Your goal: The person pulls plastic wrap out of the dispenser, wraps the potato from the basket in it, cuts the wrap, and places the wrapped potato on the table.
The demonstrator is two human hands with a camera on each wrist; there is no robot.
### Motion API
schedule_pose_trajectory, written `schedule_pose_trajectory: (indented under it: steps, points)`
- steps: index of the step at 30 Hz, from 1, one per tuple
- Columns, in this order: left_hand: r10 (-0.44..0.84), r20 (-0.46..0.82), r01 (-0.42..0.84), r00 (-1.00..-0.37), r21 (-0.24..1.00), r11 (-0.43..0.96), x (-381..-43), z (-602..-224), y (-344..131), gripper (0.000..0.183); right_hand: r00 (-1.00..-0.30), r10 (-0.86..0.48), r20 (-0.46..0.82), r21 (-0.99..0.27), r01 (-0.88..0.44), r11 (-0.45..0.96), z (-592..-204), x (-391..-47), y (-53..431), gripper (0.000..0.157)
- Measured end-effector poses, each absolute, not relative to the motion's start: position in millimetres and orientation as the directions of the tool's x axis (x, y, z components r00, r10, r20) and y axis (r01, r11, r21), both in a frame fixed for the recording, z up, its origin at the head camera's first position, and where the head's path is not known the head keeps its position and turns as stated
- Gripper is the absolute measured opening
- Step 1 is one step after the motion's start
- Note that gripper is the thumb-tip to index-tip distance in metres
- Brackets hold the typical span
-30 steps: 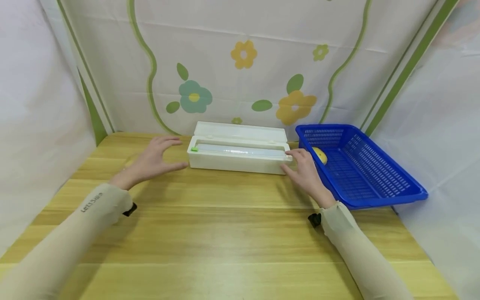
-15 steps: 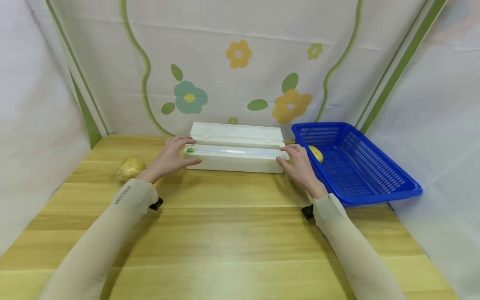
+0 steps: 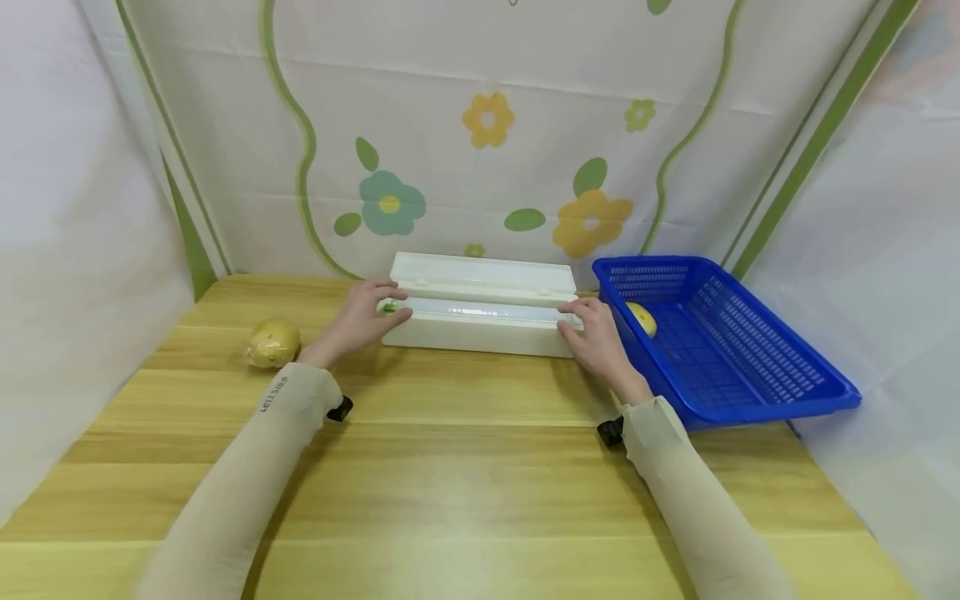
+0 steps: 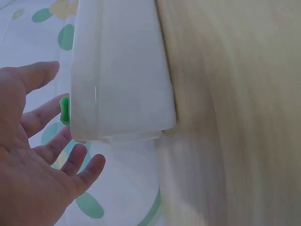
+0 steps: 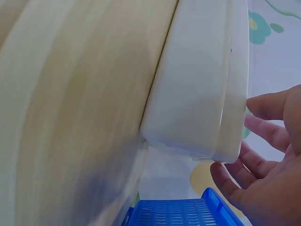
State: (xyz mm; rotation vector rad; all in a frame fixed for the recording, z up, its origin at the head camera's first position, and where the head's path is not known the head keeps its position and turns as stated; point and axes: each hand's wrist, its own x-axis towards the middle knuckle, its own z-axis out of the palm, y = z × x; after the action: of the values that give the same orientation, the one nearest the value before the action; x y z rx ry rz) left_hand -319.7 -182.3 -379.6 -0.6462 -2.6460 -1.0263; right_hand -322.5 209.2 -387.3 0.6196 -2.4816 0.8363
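Note:
A long white cling film dispenser (image 3: 480,336) stands at the back of the table, its lid (image 3: 480,271) tipped up and back. Clear film and a small green slider (image 4: 65,111) lie along its top. My left hand (image 3: 362,318) is at the dispenser's left end, thumb and fingers spread, with the index finger by the slider in the left wrist view. At the opposite end, my right hand (image 3: 600,340) grips the corner: the thumb tip is on the front upper edge and the fingers curl behind the end, as the right wrist view shows.
A yellow round item (image 3: 273,342) wrapped in clear film sits on the wooden table (image 3: 450,492) at left. To the right, a blue basket (image 3: 750,412) holds another yellow item (image 3: 642,319). A flowered cloth (image 3: 450,125) hangs behind the dispenser.
My left hand has moved right to the dispenser's left end, uncovering the wrapped yellow item. My right hand has stayed at the right end.

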Motion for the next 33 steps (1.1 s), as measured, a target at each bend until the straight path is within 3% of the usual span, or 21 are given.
schedule_pose_trajectory:
  steps: [11,20,33]
  points:
    - [0.258,0.302,0.396,-0.918,0.655,0.643,-316,-380,-184,0.029,-0.842,-0.219,0.492,-0.513,-0.484,0.709,-385,-326,204,0.016]
    - [0.245,0.284,0.374,-0.927,0.658,0.653,-320,-383,-187,0.022,-0.826,-0.262,0.499,-0.491,-0.518,0.700,-384,-329,209,0.014]
    - [0.221,0.445,0.473,-0.868,0.601,0.644,-332,-393,-171,0.016,-0.846,-0.190,0.498,-0.545,-0.476,0.690,-386,-332,211,0.013]
